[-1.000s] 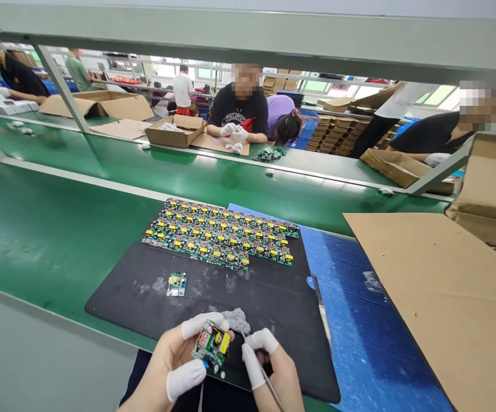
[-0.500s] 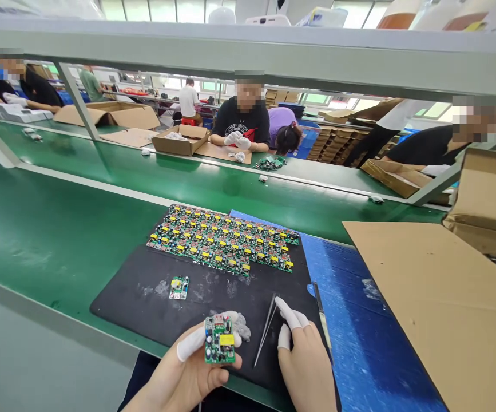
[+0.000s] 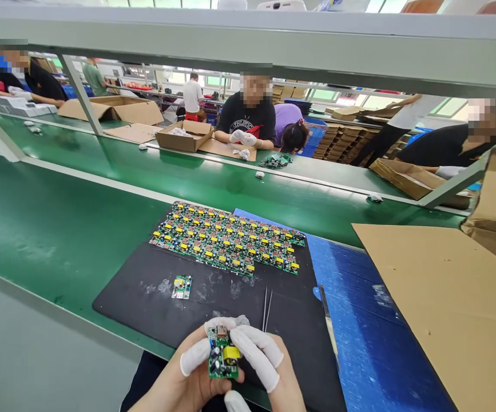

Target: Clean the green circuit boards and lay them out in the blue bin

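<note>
My left hand (image 3: 196, 366), white covers on its fingertips, grips a small green circuit board (image 3: 217, 366) with a yellow transformer and a metal USB port. At the board's upper right edge are the covered fingers of my right hand (image 3: 265, 360); its thumb is lower, below the board. Tweezers (image 3: 267, 306) lie on the black mat (image 3: 136, 309), their lower part hidden by my right hand. A greyish-white lump (image 3: 242, 320) shows just behind my fingers. One single board (image 3: 182, 287) lies on the mat, in front of rows of similar boards (image 3: 226, 237).
A knife-like tool (image 3: 329, 326) lies along the mat's right edge, on a blue sheet (image 3: 359, 320). Flat cardboard (image 3: 436, 297) covers the right side. Beyond the green bench (image 3: 80, 212), co-workers sit near open boxes (image 3: 183, 137). A shelf beam (image 3: 248, 48) crosses overhead.
My right hand has moved left from beside the tweezers to the held board. The tweezers now lie partly behind it. The left hand keeps its board, now slightly lower in view.
</note>
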A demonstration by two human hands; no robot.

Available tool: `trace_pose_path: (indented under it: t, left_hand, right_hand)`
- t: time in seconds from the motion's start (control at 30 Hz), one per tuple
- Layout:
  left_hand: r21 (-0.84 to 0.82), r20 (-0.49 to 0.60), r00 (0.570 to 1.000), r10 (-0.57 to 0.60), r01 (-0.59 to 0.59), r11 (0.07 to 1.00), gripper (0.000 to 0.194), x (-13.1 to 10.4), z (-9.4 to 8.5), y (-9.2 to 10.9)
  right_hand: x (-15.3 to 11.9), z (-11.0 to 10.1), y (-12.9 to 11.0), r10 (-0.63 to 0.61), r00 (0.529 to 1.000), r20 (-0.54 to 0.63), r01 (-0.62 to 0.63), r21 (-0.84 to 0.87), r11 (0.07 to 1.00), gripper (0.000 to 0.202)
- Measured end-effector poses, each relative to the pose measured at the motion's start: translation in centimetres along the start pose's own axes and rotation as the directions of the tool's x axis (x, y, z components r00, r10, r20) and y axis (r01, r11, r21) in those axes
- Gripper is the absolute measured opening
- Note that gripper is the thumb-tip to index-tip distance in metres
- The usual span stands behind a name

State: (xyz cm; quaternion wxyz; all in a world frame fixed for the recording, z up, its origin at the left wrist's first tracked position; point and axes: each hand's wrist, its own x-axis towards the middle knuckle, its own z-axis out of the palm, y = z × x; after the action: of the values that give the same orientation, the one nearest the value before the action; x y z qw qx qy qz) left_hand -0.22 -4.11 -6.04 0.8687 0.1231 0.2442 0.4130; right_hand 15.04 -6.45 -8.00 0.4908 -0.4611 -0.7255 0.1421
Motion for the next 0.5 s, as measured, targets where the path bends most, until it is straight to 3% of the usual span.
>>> trace_pose_path:
  t: [0.1,0.2,0.33,0.43,0.5]
  left_hand:
    - [-0.023,-0.109,0.993,0.052,-0.055,0.998,0.035,-0.3,-0.8,0.9]
    - [-0.071,-0.215,0.963,0.160,-0.179,0.981,0.030,-0.6,-2.0,2.5]
    - [-0.132,-0.265,0.916,0.300,-0.343,0.930,0.017,-1.1,-3.8,4.3]
    - [-0.104,-0.314,0.881,0.354,-0.403,0.909,0.031,-2.0,-6.7,6.2]
    - [0.006,-0.377,0.822,0.426,-0.458,0.889,0.045,-2.6,-10.1,8.6]
  right_hand:
    - [0.4,-1.1,0.9,-0.020,0.999,0.047,0.021,-0.026,0.999,0.040]
    - [1.3,-2.9,2.6,-0.061,0.986,0.156,0.094,-0.212,0.973,0.046]
    - [1.7,-4.5,5.3,0.067,0.968,0.243,0.100,-0.616,0.782,0.064]
    - [1.0,-5.4,6.8,0.179,0.945,0.275,0.046,-0.652,0.756,0.063]
    - [0.5,-6.5,7.5,0.248,0.946,0.210,-0.046,-0.669,0.742,0.055]
